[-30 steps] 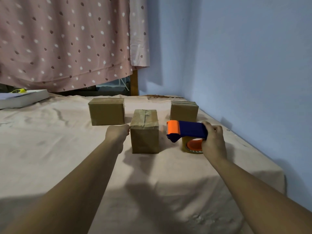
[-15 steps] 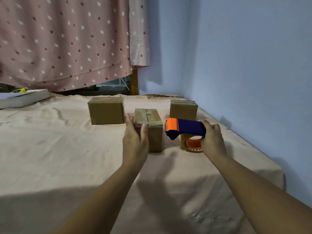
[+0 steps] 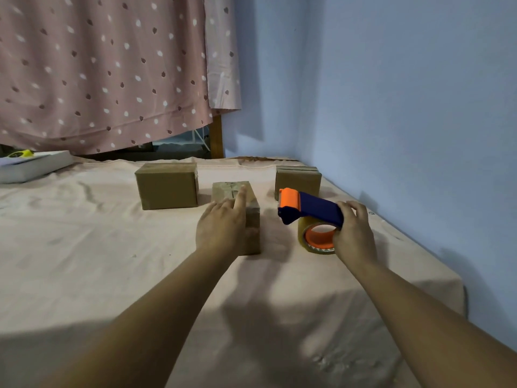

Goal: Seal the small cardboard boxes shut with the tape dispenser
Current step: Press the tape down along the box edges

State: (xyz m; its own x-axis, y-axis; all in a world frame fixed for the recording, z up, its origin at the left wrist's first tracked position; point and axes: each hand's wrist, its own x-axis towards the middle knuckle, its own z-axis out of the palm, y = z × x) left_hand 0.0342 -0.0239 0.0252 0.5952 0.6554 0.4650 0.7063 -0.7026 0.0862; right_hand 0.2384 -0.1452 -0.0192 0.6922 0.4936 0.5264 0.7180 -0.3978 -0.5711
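Observation:
Three small brown cardboard boxes stand on the cloth-covered table. The middle box [image 3: 253,217] is nearest, and my left hand [image 3: 222,226] lies on its top with straight fingers reaching along the taped seam. The left box [image 3: 167,186] and the right box [image 3: 298,179] stand further back, both untouched. My right hand [image 3: 353,232] grips the blue and orange tape dispenser [image 3: 309,210] by its rear end, to the right of the middle box. Its tape roll [image 3: 317,238] rests on the cloth.
A white flat box [image 3: 33,166] with a yellow object on it lies at the far left. A spotted pink curtain hangs behind the table, and a blue wall runs close along the right edge. The table's right corner [image 3: 458,287] drops off near my right forearm.
My left hand opened from a fist beside the middle box, moved right and came to rest on the box top. The box turned end-on. My right hand kept holding the dispenser.

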